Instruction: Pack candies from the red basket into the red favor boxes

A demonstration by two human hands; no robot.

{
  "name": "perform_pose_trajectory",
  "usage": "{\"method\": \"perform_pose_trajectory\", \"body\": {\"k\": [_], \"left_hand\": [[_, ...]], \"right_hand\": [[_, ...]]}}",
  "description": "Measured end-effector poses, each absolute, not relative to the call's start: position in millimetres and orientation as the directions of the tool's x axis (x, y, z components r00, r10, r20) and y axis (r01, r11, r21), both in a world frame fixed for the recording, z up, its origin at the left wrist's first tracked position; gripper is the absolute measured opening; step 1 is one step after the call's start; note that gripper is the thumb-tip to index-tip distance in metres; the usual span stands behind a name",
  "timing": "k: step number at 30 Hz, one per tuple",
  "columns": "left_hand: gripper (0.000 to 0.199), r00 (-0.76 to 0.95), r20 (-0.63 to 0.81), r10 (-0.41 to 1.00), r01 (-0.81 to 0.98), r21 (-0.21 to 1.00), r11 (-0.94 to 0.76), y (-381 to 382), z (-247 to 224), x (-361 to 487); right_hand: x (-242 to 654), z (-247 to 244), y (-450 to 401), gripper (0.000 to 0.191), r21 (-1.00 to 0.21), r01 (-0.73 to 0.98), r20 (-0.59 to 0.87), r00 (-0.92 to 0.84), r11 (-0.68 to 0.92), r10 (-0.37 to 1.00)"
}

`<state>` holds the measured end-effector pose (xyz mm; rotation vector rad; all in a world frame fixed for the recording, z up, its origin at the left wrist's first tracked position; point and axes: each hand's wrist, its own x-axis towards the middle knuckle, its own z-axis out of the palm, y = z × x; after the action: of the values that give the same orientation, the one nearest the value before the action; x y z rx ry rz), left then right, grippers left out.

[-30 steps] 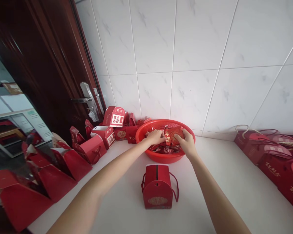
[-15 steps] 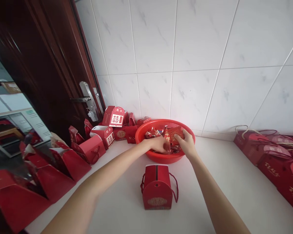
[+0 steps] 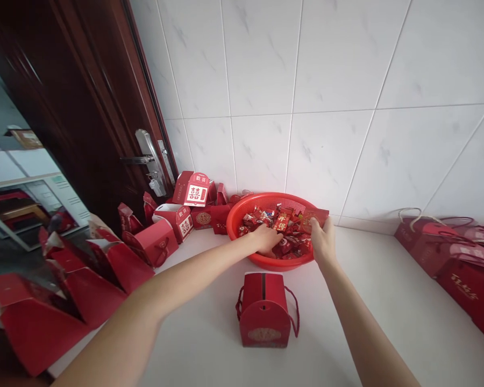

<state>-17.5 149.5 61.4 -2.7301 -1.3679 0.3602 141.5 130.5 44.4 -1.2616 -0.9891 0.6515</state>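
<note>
A red plastic basket [image 3: 236,215] full of red wrapped candies [image 3: 292,244] stands near the wall. My left hand [image 3: 266,238] reaches into it from the left, its fingertips down among the candies; whether it grips one is hidden. At the basket's right rim my right hand [image 3: 323,236] is closed on a flat red packet [image 3: 308,219] with gold print. In front of the basket, a red gift box [image 3: 265,312] with rope handles sits upright, touched by neither hand.
Several red boxes [image 3: 119,263] line the table's left edge, with more [image 3: 196,191] stacked by the door [image 3: 84,80]. Red gift bags [image 3: 460,269] stand at the right. White tiles [image 3: 262,150] rise behind the basket.
My right hand has moved right with the red packet, from over the candies to the basket's rim. My left hand stays in the basket. The view has shifted slightly.
</note>
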Motion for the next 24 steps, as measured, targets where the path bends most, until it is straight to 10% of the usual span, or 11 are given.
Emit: {"method": "perform_pose_trajectory", "body": {"k": [7,24], "left_hand": [[0.071,0.505,-0.024,0.863,0.852,-0.149,-0.502,134,57,-15],[0.055,0.106,0.511,0.853,0.966,0.152,-0.211,130,54,-39]], "right_hand": [[134,41,104,0.016,-0.924,0.252,0.369,0.396,0.286,0.841],[118,17,48,0.030,-0.657,0.653,0.574,0.110,0.377,0.811]]}}
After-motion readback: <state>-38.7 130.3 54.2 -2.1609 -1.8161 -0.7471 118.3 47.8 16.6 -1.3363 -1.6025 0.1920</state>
